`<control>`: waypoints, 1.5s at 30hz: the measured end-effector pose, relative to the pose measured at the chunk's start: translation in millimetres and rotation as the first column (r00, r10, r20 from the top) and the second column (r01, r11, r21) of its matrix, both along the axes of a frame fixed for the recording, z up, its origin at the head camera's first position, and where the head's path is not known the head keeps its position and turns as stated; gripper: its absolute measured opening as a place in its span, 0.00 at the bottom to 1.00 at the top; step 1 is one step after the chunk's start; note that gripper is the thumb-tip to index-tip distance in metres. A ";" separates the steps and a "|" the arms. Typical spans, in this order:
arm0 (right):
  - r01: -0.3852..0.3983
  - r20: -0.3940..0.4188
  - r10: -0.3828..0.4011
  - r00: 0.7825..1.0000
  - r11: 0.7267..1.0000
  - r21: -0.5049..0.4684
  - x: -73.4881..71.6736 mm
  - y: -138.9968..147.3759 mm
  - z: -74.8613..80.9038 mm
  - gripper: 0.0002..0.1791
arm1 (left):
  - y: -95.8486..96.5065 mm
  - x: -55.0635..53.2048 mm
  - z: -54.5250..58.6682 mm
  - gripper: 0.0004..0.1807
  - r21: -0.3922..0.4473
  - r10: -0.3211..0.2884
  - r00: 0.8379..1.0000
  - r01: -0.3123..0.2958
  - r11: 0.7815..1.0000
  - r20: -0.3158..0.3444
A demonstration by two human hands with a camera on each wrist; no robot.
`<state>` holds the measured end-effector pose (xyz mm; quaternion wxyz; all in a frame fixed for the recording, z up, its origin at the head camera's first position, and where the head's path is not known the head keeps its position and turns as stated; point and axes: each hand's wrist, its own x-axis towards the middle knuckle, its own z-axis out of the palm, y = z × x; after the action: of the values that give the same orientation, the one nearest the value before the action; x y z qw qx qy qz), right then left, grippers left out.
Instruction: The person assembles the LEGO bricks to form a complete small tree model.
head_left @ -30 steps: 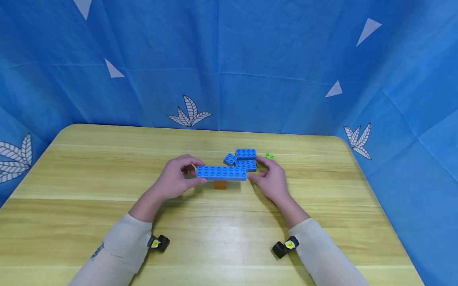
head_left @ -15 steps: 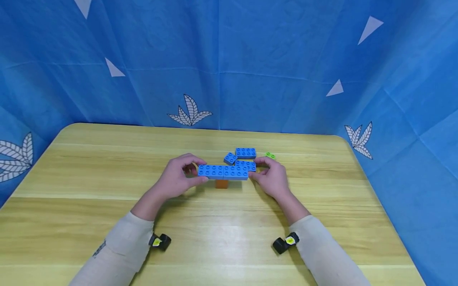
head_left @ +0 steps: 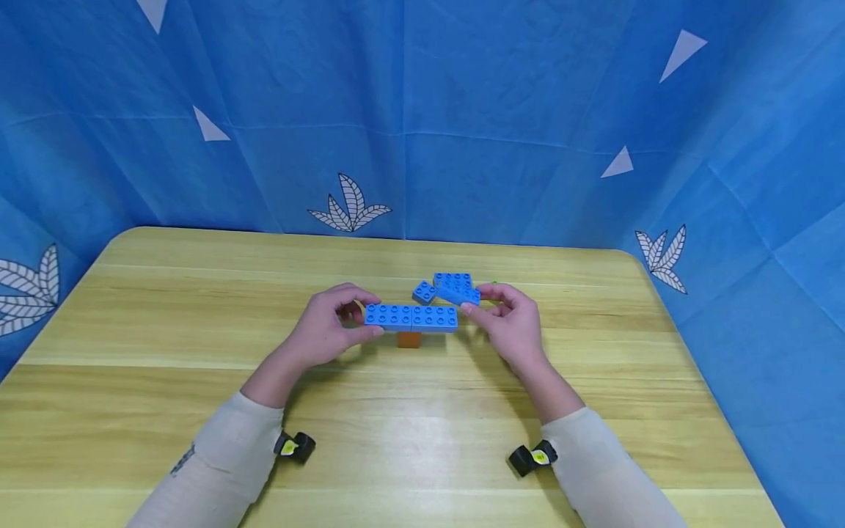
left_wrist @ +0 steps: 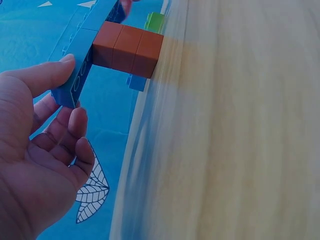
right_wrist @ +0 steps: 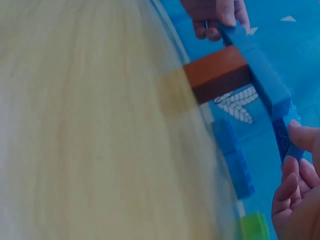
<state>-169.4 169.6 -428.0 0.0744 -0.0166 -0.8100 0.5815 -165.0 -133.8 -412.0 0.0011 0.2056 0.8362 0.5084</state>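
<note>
Two blue bricks in a row (head_left: 411, 318) lie end to end across a stack of orange-brown bricks (left_wrist: 127, 49), forming a T shape that stands on the table. My left hand (head_left: 328, 326) pinches the left end of this row between thumb and fingers. To the right, my right hand (head_left: 511, 323) grips one end of another blue brick (head_left: 458, 294), a two-by-four, between thumb and fingertips. That brick is tilted and raised behind the row's right end. In the right wrist view the held brick (right_wrist: 283, 137) shows its hollow underside.
Behind the held brick lies another blue two-by-four brick (head_left: 452, 278), partly covered, with a small square blue brick (head_left: 424, 292) left of it. A bright green brick (right_wrist: 254, 227) is mostly hidden behind my right hand in the head view. Blue cloth hangs behind the wooden table (head_left: 198, 308).
My right hand has taken hold of the nearer loose blue two-by-four brick, lifted it off the table and tilted it. My left hand and the row have hardly moved.
</note>
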 end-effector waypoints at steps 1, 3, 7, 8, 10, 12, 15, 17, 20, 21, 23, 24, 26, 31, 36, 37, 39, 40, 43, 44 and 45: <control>-0.003 -0.010 0.003 1.000 1.000 -0.022 1.2 -1.0 2.1 0.20 | 0.0 -0.1 -0.2 0.19 -0.001 0.002 1.000 -0.002 1.000 0.001; -0.012 -0.029 0.010 1.000 0.999 -0.053 3.9 -3.9 6.9 0.20 | 0.0 -0.3 -0.6 0.19 -0.006 0.006 1.000 -0.006 1.000 0.003; -0.034 -0.078 0.028 0.997 0.996 -0.077 9.2 -11.3 16.2 0.19 | 0.3 -0.7 -0.7 0.19 -0.007 0.013 1.000 -0.013 1.000 0.001; -0.041 -0.090 0.035 0.995 0.997 -0.072 10.4 -13.6 18.3 0.19 | 0.4 -0.7 -0.5 0.19 -0.005 0.014 1.000 -0.014 1.000 0.001; -0.059 -0.112 0.052 0.992 0.996 -0.060 12.7 -18.0 21.3 0.19 | 0.7 -0.6 0.0 0.19 -0.002 0.014 1.000 -0.014 1.000 0.003; -0.077 -0.123 0.071 0.990 0.996 -0.047 14.6 -22.5 22.9 0.18 | 0.9 -0.6 0.1 0.19 -0.002 0.014 1.000 -0.014 1.000 0.007; -0.105 -0.137 0.102 0.985 0.994 -0.019 16.9 -29.0 23.6 0.17 | 1.1 -0.1 0.8 0.19 -0.002 0.014 1.000 -0.014 1.000 0.014; -0.123 -0.144 0.122 0.982 0.992 -0.001 17.6 -33.3 23.4 0.17 | 1.2 -0.1 0.7 0.19 -0.006 0.016 1.000 -0.016 1.000 0.015; -0.147 -0.160 0.150 0.976 0.989 0.034 17.4 -39.4 22.1 0.17 | 1.1 0.1 0.8 0.19 -0.004 0.018 1.000 -0.018 1.000 0.018; -0.154 -0.166 0.159 0.973 0.987 0.044 17.2 -41.3 21.7 0.18 | 1.1 0.1 0.8 0.19 -0.004 0.018 1.000 -0.018 1.000 0.018; -0.162 -0.170 0.171 0.971 0.985 0.066 16.8 -44.7 20.6 0.18 | 1.0 0.4 1.0 0.19 -0.003 0.018 1.000 -0.018 1.000 0.020; -0.167 -0.172 0.177 0.969 0.983 0.072 16.4 -46.1 19.9 0.18 | 1.0 0.5 0.9 0.19 -0.004 0.017 1.000 -0.017 1.000 0.020; -0.173 -0.174 0.185 0.967 0.982 0.079 16.3 -48.4 19.4 0.18 | 1.0 0.2 0.3 0.19 -0.005 0.016 1.000 -0.016 1.000 0.021; -0.191 -0.176 0.202 0.963 0.979 0.079 16.2 -52.5 19.5 0.19 | 1.8 0.2 0.5 0.19 0.001 0.015 1.000 -0.015 1.000 0.021; -0.206 -0.161 0.216 0.963 0.975 0.077 16.6 -56.0 18.9 0.19 | 2.5 1.0 1.5 0.20 -0.005 0.018 1.000 -0.018 1.000 0.011; -0.208 -0.158 0.218 0.963 0.975 0.076 16.4 -56.5 18.3 0.19 | 2.6 0.8 1.2 0.20 -0.007 0.017 1.000 -0.017 1.000 0.011; -0.209 -0.155 0.218 0.963 0.975 0.074 16.7 -56.9 17.5 0.20 | 2.6 0.5 0.6 0.20 -0.014 0.018 1.000 -0.018 1.000 0.013; -0.212 -0.157 0.221 0.963 0.975 0.074 16.8 -56.9 17.2 0.20 | 2.8 0.6 0.7 0.20 -0.015 0.018 1.000 -0.017 1.000 0.016; -0.218 -0.174 0.230 0.958 0.972 0.087 16.7 -56.2 16.0 0.22 | 2.6 0.5 1.4 0.21 -0.028 0.019 1.000 -0.018 0.999 0.017; -0.221 -0.177 0.234 0.956 0.971 0.091 16.9 -55.6 15.7 0.23 | 2.5 0.4 1.8 0.21 -0.033 0.020 1.000 -0.019 0.999 0.014; -0.226 -0.185 0.240 0.953 0.970 0.093 16.8 -54.9 14.9 0.24 | 2.5 0.5 2.6 0.22 -0.035 0.020 1.000 -0.019 0.999 0.011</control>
<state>-152.6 114.7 -413.1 0.0846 0.1387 -0.8153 0.5558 -164.5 -131.4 -409.4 0.0044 0.1946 0.8470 0.4947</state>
